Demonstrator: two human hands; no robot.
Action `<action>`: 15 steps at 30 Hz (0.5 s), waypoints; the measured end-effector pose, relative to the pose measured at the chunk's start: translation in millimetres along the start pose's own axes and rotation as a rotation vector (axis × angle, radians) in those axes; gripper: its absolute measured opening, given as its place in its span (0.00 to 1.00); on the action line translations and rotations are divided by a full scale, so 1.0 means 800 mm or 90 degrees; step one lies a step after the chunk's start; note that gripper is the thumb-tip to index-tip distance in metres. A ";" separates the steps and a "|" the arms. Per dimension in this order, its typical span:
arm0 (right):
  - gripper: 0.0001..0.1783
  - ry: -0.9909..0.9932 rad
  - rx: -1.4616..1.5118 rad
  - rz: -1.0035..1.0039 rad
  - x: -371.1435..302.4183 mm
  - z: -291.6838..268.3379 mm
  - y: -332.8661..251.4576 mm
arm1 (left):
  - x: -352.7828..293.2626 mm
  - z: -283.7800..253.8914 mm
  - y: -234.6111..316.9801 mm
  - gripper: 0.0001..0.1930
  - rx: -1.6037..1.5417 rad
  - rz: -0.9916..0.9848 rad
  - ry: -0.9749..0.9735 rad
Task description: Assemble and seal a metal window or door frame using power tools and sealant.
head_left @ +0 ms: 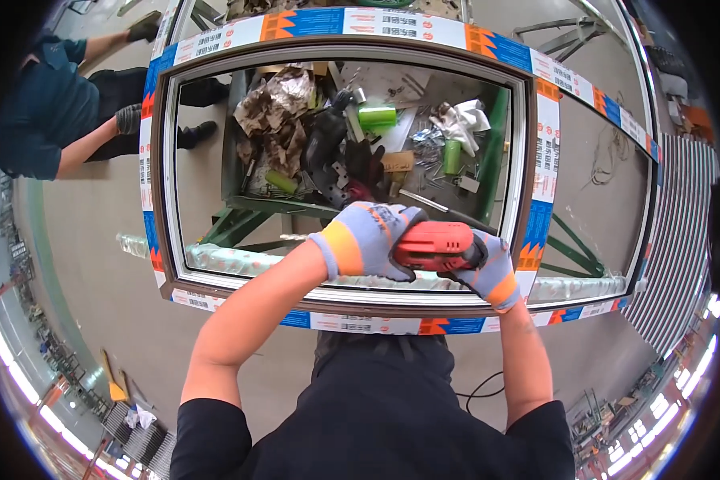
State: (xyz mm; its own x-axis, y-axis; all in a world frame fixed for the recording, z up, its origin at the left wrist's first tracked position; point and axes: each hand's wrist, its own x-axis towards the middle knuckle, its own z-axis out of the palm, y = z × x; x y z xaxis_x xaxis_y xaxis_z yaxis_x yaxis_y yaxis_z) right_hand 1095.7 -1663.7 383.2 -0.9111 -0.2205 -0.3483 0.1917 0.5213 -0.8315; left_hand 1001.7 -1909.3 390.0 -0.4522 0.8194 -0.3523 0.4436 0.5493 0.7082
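Black shirt (384,416): closest to my camera, across the bottom.
Green tray (498,120): I see it below, through the taped frame (546,144); left to right it holds crumpled wrapping (276,112), a green roll (281,181), a black tool (326,148), dark gloves (366,168), more green rolls (378,117), a cardboard piece (398,162), loose metal bits and a crumpled white sheet (460,122).
Co-worker (36,120): far left, a gloved hand (128,118) close beside the frame; whether touching, I can't tell.
Left hand (370,238): gloved, fingers wrapped round the red power tool (430,242).
Tool position: above the frame's near rail (216,282), right of the opening's middle.
Right hand (488,276): gloved, curled about the tool's dark end, fingertips partly hidden from me.
Blocked view: both hands, the left forearm (256,308) and the tool cover part of that rail.
Ridged stack (672,240): far right, beyond the frame.
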 end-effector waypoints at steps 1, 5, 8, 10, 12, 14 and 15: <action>0.26 -0.002 0.003 -0.008 0.001 -0.007 0.011 | 0.011 0.000 0.006 0.39 0.005 -0.006 0.003; 0.18 0.105 0.265 0.167 0.011 -0.016 0.057 | 0.026 0.004 0.030 0.31 0.142 0.014 0.368; 0.13 0.155 0.471 0.132 0.026 -0.003 0.099 | -0.008 0.033 0.034 0.25 0.127 -0.075 0.471; 0.13 0.188 0.564 0.154 0.042 0.014 0.126 | -0.039 0.080 0.032 0.24 0.101 -0.148 0.507; 0.11 0.229 0.756 0.156 0.066 0.044 0.146 | -0.076 0.152 0.027 0.22 0.093 -0.245 0.519; 0.11 0.247 0.930 0.243 0.090 0.078 0.177 | -0.090 0.203 0.030 0.22 0.088 -0.289 0.519; 0.14 0.294 0.912 0.298 0.102 0.088 0.175 | -0.096 0.219 0.039 0.21 0.066 -0.327 0.496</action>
State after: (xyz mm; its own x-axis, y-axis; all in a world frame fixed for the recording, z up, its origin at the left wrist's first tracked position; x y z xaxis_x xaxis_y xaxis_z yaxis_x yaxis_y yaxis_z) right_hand 1073.7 -1666.9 207.4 -0.6516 0.1308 -0.7472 0.4054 -0.7725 -0.4888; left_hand 1186.1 -1926.7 331.7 -0.9857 0.1525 -0.0710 0.0958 0.8557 0.5084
